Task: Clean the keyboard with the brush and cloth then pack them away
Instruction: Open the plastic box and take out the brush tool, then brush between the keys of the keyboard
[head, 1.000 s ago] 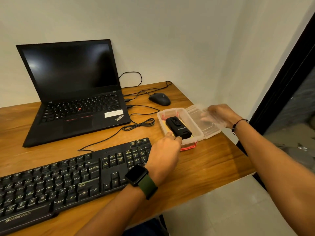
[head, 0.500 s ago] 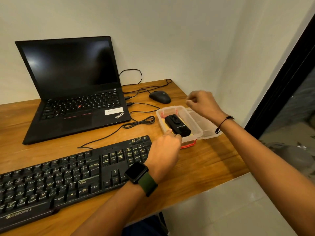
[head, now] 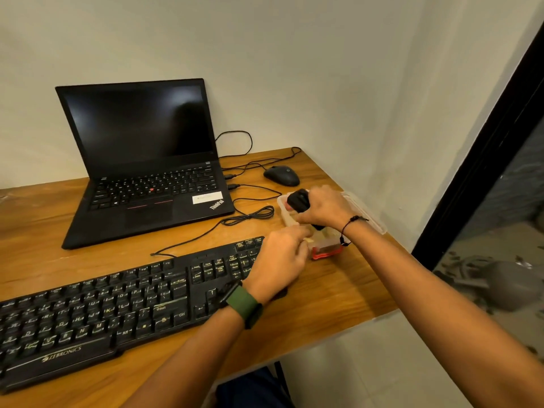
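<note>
Keyboard [head: 117,304]: lower left, on the wooden desk [head: 338,290]
Left hand [head: 279,260]: centre frame, fingers curled at the clear box [head: 323,245] near edge; grip unclear
Right hand [head: 323,209]: just beyond, clamped on the black brush [head: 297,198] above the box
Laptop [head: 147,160]: upper left

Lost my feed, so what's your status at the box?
Right hand grips the black brush over the clear box. Left hand holds the box's near end. Lid open. Nothing in the way.
</note>
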